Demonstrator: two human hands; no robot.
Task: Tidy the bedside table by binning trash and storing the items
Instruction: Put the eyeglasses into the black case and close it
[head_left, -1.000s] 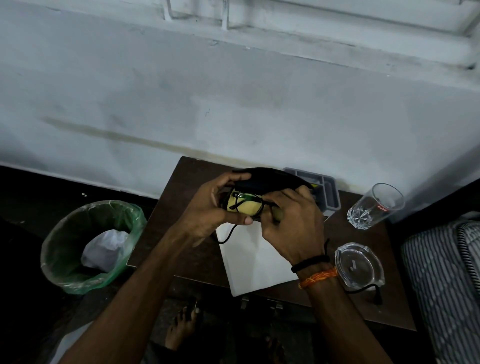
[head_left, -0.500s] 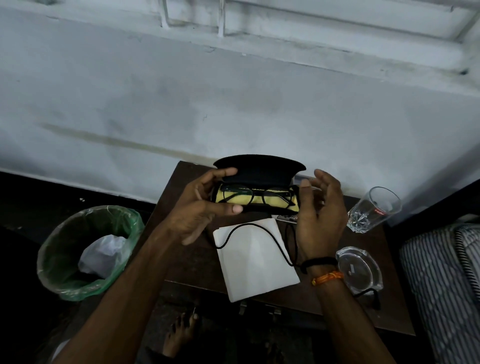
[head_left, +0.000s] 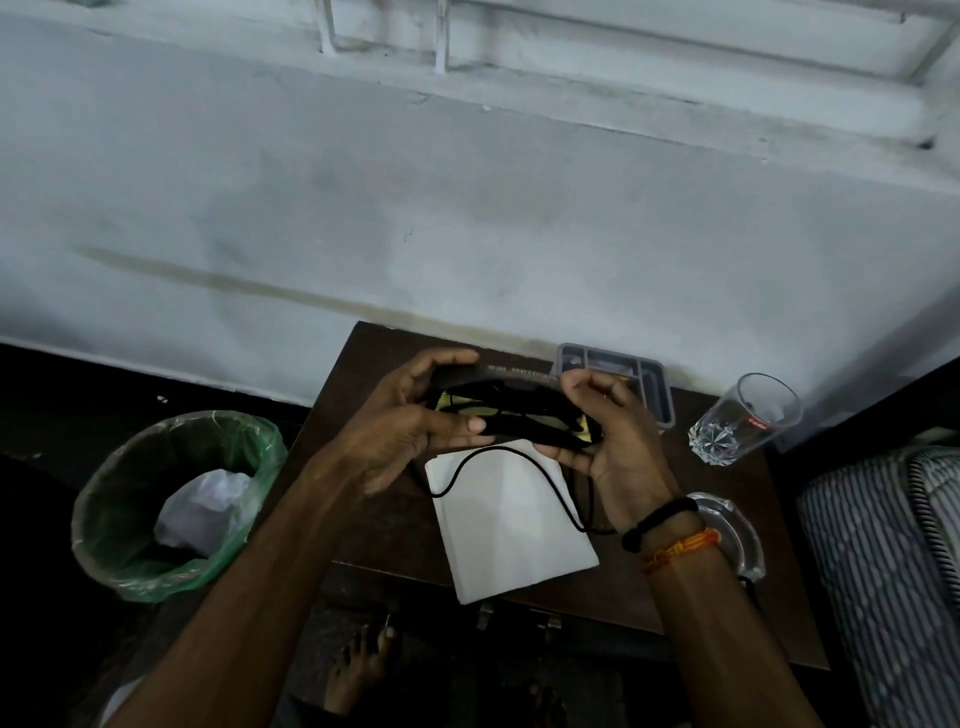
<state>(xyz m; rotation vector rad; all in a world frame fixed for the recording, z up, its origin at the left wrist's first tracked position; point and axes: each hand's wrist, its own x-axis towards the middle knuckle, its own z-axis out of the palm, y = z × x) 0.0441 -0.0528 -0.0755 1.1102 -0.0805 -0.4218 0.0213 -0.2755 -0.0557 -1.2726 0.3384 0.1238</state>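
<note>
Both my hands hold a black glasses case (head_left: 511, 410) above the back of the dark wooden bedside table (head_left: 374, 525). My left hand (head_left: 410, 421) grips its left end, thumb on the front edge. My right hand (head_left: 602, 431) grips the right end. The lid is nearly down; a strip of yellow cloth and the black glasses show in the gap. A thin black cord (head_left: 545, 483) hangs from the case and loops over a white paper sheet (head_left: 511, 519) lying on the table.
A grey compartment tray (head_left: 649, 374) sits against the wall behind the case. A clear drinking glass (head_left: 743, 418) stands at the back right, a glass ashtray (head_left: 737, 530) near my right wrist. A green-lined bin (head_left: 171, 499) with crumpled trash stands on the floor to the left. Striped bedding (head_left: 883, 571) is on the right.
The case lid, wide open half a second ago, has come nearly down over the glasses. My right hand moved from beside the case onto its right end.
</note>
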